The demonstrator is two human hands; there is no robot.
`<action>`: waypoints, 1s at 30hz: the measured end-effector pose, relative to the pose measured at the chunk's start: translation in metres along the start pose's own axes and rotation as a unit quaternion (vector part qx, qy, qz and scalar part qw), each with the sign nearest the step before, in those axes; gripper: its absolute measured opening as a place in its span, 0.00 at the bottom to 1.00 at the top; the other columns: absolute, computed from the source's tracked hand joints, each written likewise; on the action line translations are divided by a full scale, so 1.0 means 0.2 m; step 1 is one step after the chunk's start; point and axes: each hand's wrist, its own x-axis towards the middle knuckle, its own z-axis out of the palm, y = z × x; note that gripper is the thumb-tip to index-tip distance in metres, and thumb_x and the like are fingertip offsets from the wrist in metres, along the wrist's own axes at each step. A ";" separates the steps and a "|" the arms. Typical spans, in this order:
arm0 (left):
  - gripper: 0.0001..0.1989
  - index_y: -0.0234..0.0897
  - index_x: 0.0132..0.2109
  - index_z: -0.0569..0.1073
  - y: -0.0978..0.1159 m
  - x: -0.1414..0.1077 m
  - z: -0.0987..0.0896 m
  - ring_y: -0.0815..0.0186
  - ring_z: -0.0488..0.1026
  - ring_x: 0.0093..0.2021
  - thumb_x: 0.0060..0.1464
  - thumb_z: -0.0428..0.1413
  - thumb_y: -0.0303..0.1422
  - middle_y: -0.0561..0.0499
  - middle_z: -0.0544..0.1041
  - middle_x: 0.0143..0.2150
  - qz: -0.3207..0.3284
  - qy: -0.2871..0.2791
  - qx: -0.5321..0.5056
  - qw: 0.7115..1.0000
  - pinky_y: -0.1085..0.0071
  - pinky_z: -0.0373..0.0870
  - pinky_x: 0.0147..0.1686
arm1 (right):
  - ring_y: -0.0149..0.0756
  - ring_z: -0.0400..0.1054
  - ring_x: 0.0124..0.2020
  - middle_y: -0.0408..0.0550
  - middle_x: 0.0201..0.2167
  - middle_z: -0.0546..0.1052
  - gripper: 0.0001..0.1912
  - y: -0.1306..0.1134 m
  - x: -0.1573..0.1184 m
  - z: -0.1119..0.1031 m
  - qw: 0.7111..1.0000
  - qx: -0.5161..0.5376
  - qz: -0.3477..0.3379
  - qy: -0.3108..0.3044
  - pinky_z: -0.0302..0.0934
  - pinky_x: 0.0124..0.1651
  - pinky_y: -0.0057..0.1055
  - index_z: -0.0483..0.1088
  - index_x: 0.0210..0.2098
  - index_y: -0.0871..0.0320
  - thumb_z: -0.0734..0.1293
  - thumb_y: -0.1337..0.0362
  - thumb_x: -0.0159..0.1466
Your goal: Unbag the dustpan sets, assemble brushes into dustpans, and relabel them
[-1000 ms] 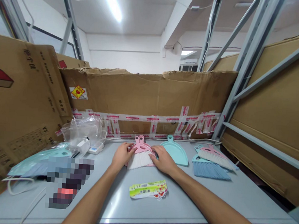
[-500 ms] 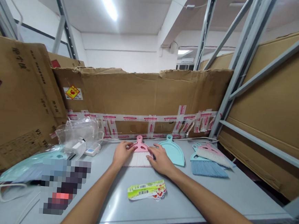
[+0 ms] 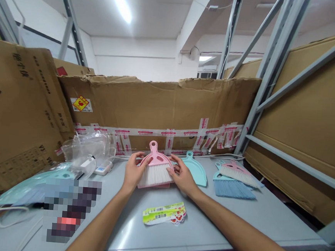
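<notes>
A pink brush (image 3: 156, 172) with white bristles lies over a pink dustpan (image 3: 159, 186), of which only the lower edge shows. The pair is tilted up with the handle pointing away from me. My left hand (image 3: 134, 172) grips its left side, thumb on top near the bristles. On the right side my right hand (image 3: 182, 176) holds it the same way, thumb over the bristles. Just behind my right hand sits a turquoise dustpan (image 3: 195, 170). A green and white card (image 3: 165, 213) lies nearer to me.
Blue-bristled (image 3: 233, 188) and white-bristled brushes (image 3: 239, 173) lie overlapping at the right. Plastic bags (image 3: 92, 148), a small white device (image 3: 103, 169) and a bagged turquoise item (image 3: 39, 183) are at the left. A large carton (image 3: 157, 109) stands behind the grey table (image 3: 206, 225).
The pink brush and dustpan have come up off the table, handle raised. Both hands have shifted to their sides, and more of the bristles shows.
</notes>
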 end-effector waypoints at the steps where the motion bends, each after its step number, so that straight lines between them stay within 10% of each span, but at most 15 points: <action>1: 0.27 0.41 0.58 0.78 0.02 -0.01 0.01 0.55 0.82 0.56 0.61 0.69 0.52 0.41 0.82 0.59 -0.019 -0.008 -0.027 0.999 0.61 0.79 0.56 | 0.46 0.82 0.58 0.59 0.69 0.76 0.36 0.00 0.00 0.01 0.999 0.040 0.021 0.008 0.77 0.61 0.46 0.63 0.75 0.49 0.74 0.50 0.72; 12: 0.31 0.38 0.63 0.82 0.16 -0.05 0.01 0.48 0.83 0.61 0.61 0.67 0.53 0.40 0.86 0.61 -0.086 -0.176 -0.168 0.966 0.56 0.78 0.62 | 0.49 0.80 0.62 0.56 0.62 0.83 0.25 -0.13 -0.06 0.00 0.999 0.036 0.003 -0.014 0.73 0.67 0.48 0.76 0.63 0.52 0.76 0.49 0.71; 30: 0.24 0.37 0.51 0.85 0.23 -0.12 0.00 0.53 0.84 0.49 0.65 0.61 0.53 0.45 0.88 0.49 -0.022 -0.130 -0.081 0.988 0.63 0.79 0.53 | 0.48 0.81 0.57 0.52 0.56 0.85 0.22 -0.16 -0.10 0.03 0.999 0.039 0.010 -0.016 0.75 0.64 0.47 0.78 0.59 0.52 0.74 0.46 0.72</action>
